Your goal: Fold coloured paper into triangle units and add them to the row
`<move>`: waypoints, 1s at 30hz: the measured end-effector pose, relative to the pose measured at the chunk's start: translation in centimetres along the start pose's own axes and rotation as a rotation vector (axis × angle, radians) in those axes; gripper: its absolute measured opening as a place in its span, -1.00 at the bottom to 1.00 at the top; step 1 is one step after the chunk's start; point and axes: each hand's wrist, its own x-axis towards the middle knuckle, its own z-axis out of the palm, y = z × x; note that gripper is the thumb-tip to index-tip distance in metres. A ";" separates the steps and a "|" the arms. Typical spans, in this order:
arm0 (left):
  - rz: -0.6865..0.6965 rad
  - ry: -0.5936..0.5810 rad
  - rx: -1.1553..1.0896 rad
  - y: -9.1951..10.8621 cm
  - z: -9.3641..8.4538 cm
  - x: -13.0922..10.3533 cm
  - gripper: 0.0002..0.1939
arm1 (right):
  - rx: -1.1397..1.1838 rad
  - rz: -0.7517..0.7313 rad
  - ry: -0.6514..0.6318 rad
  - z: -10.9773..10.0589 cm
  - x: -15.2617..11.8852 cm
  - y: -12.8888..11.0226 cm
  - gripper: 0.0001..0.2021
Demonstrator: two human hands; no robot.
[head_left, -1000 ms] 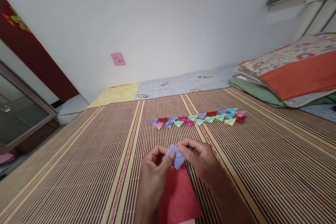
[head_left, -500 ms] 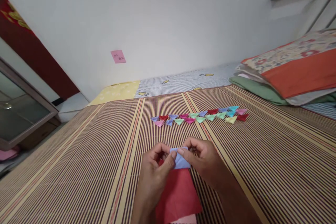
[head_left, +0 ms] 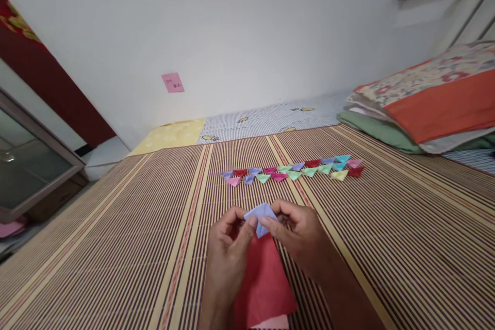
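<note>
Between my two hands is a small piece of folded blue paper (head_left: pixel 263 211), pinched at both sides and diamond-shaped from here. My left hand (head_left: pixel 231 242) grips its left edge, thumb in front and fingers behind. On the right edge, my right hand (head_left: pixel 296 227) is closed in the same way. Beneath them lies a red paper sheet (head_left: pixel 268 278), with a pale pink sheet (head_left: pixel 275 322) showing under its near edge. Beyond my hands, several small folded paper triangles (head_left: pixel 278 177) in many colours lie in two rows.
A striped bamboo mat (head_left: pixel 116 237) spreads under everything. Folded bedding (head_left: pixel 436 108) is stacked at the right against the wall. A pink note (head_left: pixel 172 82) is stuck to the white wall (head_left: pixel 270 31). At the left stands a glass-fronted cabinet (head_left: pixel 31 154).
The blue paper has turned from a rectangular look to a diamond with a point upward, and sits slightly higher. Both hands keep their pinch on it.
</note>
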 end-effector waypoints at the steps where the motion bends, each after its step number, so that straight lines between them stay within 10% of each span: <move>1: -0.010 0.021 -0.042 0.0 0.1 0.0 -0.77 | 0.045 0.003 -0.002 0.0 0.0 0.0 -0.79; 11: 0.035 -0.027 0.062 0.4 0.1 0.1 -0.73 | 0.026 0.012 -0.018 -0.6 -0.2 -0.7 -0.78; 21: -0.006 0.023 -0.007 0.0 0.9 0.2 -0.74 | -0.111 -0.119 0.310 0.2 -0.2 0.0 -0.75; 30: -0.027 0.030 -0.082 0.0 1.2 0.1 -0.77 | -0.132 -0.192 0.243 0.2 0.0 0.3 -0.81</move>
